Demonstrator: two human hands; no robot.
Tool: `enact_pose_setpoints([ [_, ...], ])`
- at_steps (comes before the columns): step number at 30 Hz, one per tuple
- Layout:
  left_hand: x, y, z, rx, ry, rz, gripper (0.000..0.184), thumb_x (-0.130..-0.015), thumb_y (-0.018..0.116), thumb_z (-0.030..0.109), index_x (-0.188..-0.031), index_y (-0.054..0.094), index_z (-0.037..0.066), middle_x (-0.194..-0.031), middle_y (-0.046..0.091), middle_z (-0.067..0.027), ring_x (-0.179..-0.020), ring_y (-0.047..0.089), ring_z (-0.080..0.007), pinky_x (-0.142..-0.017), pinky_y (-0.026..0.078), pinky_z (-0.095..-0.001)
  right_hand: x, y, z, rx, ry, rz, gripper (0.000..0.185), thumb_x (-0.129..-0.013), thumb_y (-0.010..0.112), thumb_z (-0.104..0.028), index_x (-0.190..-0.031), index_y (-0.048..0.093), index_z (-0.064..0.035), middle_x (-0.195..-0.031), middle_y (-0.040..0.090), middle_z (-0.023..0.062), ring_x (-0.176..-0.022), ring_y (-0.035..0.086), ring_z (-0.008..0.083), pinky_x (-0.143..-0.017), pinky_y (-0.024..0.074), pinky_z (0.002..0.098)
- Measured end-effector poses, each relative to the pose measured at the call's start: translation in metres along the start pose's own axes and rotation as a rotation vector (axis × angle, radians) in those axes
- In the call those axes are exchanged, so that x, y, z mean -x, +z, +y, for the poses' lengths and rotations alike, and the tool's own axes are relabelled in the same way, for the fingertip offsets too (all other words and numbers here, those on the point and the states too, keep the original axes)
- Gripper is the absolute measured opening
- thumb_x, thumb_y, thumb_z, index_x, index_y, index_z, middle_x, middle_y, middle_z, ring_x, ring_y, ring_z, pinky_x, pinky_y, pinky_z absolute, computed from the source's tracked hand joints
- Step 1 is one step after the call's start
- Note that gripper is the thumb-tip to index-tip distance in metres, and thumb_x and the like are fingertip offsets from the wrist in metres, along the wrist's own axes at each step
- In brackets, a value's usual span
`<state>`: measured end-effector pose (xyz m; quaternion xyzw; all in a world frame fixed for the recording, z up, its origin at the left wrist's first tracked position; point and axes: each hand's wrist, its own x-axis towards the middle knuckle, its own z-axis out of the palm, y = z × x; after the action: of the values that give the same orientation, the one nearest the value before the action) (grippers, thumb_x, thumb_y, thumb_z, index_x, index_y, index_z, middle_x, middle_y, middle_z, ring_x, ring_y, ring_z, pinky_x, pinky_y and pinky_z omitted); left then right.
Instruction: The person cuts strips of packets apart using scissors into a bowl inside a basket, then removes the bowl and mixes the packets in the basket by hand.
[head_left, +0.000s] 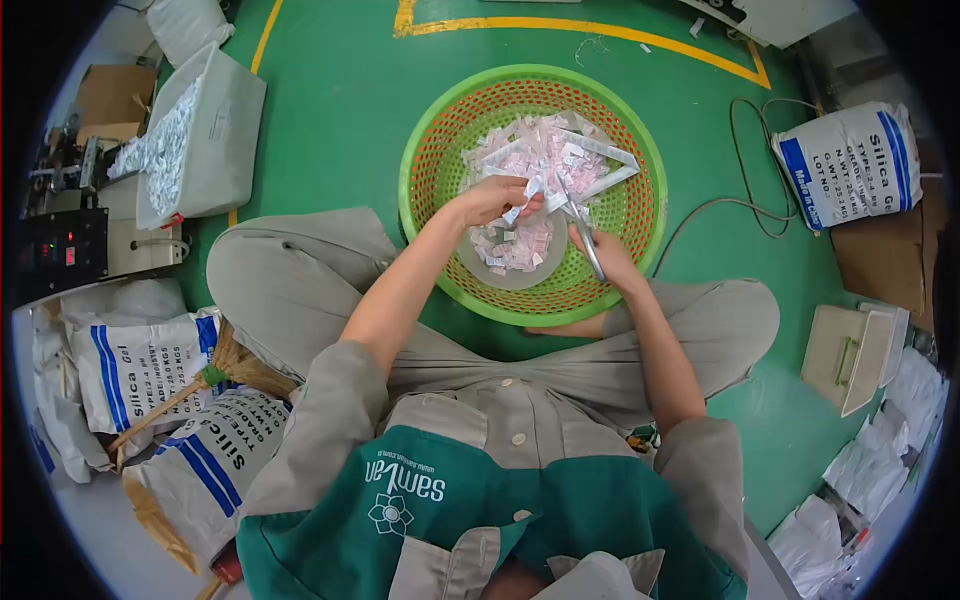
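Left hand: The left hand (492,200) is over the basket (440,130), fingers pinched narrow on small white packets (531,195). The exact grip is too small to tell; a loose pinch could drop them.
Right hand: The right hand (608,257) has its fingers wrapped around a long silver tool, by its look scissors (594,250). How wide the blades stand, I cannot tell.
Blades: They point away from the person, just beside the left fingertips. A small slip of either hand could nick a finger.
White strip: A folded strip (612,178) lies on the far side of the basket, near the blade tips. A stray snip there could split a packet and spill its filling.
Bowl: A pale see-through bowl (556,262) sits inside the basket on the near side, partly filled with packets. Packets let go too far forward could miss it and mix with the heap (572,160) beyond.
Basket: Round, green, on the floor before the seated person's folded legs. A knee shifting against it could jolt the bowl and scatter packets.
Cord: A dark cord (690,206) runs to the basket's right; it might snag if the basket were dragged that way.
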<state>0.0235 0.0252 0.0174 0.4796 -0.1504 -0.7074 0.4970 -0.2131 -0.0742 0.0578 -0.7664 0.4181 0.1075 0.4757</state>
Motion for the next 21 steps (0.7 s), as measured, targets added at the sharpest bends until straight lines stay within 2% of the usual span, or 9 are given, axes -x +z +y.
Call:
enact_pose_setpoints([
  [4, -0.003, -0.002, 0.001, -0.119, -0.031, 0.139, 0.020, -0.088, 0.058, 0.011, -0.104, 0.062, -0.001, -0.097, 0.066, -0.0086, -0.080, 0.064, -0.0136, -0.063, 0.053, -0.0279, -0.001, 0.008, -0.001, -0.042, -0.104, -0.158, 0.067, -0.085, 0.047, -0.063, -0.093, 0.062, 0.0013, -0.085, 0.062, 0.0223, -0.081, 0.060, 0.0315, -0.074, 0.0446, 0.0404],
  [7, 0.003, 0.007, 0.004, -0.314, -0.066, 0.162, 0.021, -0.089, 0.060, 0.016, -0.102, 0.063, 0.001, -0.096, 0.067, -0.0064, -0.077, 0.065, -0.0131, -0.056, 0.052, -0.0279, 0.001, 0.006, -0.011, 0.045, -0.157, -0.167, 0.068, -0.083, 0.048, -0.064, -0.085, 0.063, 0.0024, -0.077, 0.062, 0.0207, -0.073, 0.060, 0.0311, -0.070, 0.0455, 0.0405],
  [8, 0.003, 0.010, 0.005, -0.387, -0.072, 0.152, 0.021, -0.089, 0.060, 0.018, -0.102, 0.063, 0.002, -0.096, 0.067, -0.0057, -0.076, 0.066, -0.0130, -0.054, 0.052, -0.0278, 0.000, 0.007, -0.009, 0.064, -0.114, -0.142, 0.069, -0.083, 0.048, -0.065, -0.083, 0.062, 0.0028, -0.074, 0.062, 0.0201, -0.071, 0.060, 0.0312, -0.069, 0.0454, 0.0409],
  [11, -0.001, 0.011, 0.001, -0.279, -0.067, 0.153, 0.022, -0.089, 0.060, 0.019, -0.104, 0.063, 0.004, -0.095, 0.067, -0.0048, -0.077, 0.066, -0.0133, -0.057, 0.054, -0.0276, -0.006, 0.011, 0.002, 0.101, 0.000, -0.074, 0.072, -0.081, 0.050, -0.067, -0.076, 0.062, 0.0038, -0.067, 0.061, 0.0183, -0.065, 0.060, 0.0312, -0.064, 0.0451, 0.0420],
  [12, 0.002, 0.015, 0.005, -0.251, -0.075, 0.148, 0.023, -0.090, 0.057, 0.015, -0.108, 0.061, 0.002, -0.098, 0.066, -0.0061, -0.082, 0.066, -0.0131, -0.064, 0.056, -0.0285, -0.007, 0.010, 0.002, 0.103, 0.026, -0.057, 0.073, -0.080, 0.050, -0.068, -0.074, 0.062, 0.0040, -0.065, 0.061, 0.0179, -0.064, 0.060, 0.0311, -0.063, 0.0450, 0.0421],
  [15, -0.004, 0.011, 0.003, -0.042, -0.071, 0.160, 0.027, -0.090, 0.054, 0.011, -0.114, 0.057, -0.001, -0.104, 0.064, -0.0084, -0.089, 0.064, -0.0139, -0.072, 0.056, -0.0284, -0.004, 0.005, 0.000, 0.054, 0.049, -0.032, 0.073, -0.081, 0.049, -0.068, -0.075, 0.062, 0.0043, -0.065, 0.061, 0.0189, -0.065, 0.060, 0.0319, -0.064, 0.0450, 0.0425],
  [16, 0.000, 0.009, 0.008, -0.039, -0.084, 0.067, 0.041, -0.092, 0.050, 0.005, -0.130, 0.040, -0.006, -0.113, 0.058, -0.0131, -0.099, 0.061, -0.0174, -0.086, 0.054, -0.0304, 0.000, 0.002, -0.004, 0.027, 0.048, -0.028, 0.073, -0.081, 0.049, -0.067, -0.076, 0.062, 0.0044, -0.067, 0.061, 0.0197, -0.066, 0.061, 0.0324, -0.064, 0.0451, 0.0426],
  [19, -0.004, 0.001, 0.005, 0.031, 0.023, 0.081, 0.041, -0.090, 0.052, 0.002, -0.128, 0.040, -0.009, -0.111, 0.058, -0.0147, -0.101, 0.061, -0.0191, -0.086, 0.054, -0.0295, 0.008, 0.004, -0.011, -0.028, -0.112, 0.026, 0.071, -0.083, 0.048, -0.065, -0.077, 0.061, 0.0045, -0.070, 0.061, 0.0212, -0.068, 0.060, 0.0335, -0.066, 0.0452, 0.0430],
  [21, -0.007, -0.002, 0.002, 0.080, 0.068, 0.173, 0.036, -0.089, 0.054, 0.002, -0.122, 0.044, -0.008, -0.109, 0.059, -0.0148, -0.100, 0.062, -0.0198, -0.084, 0.054, -0.0280, 0.007, 0.008, -0.009, -0.006, -0.129, -0.008, 0.070, -0.084, 0.048, -0.064, -0.078, 0.061, 0.0047, -0.073, 0.062, 0.0224, -0.070, 0.060, 0.0348, -0.068, 0.0452, 0.0433],
])
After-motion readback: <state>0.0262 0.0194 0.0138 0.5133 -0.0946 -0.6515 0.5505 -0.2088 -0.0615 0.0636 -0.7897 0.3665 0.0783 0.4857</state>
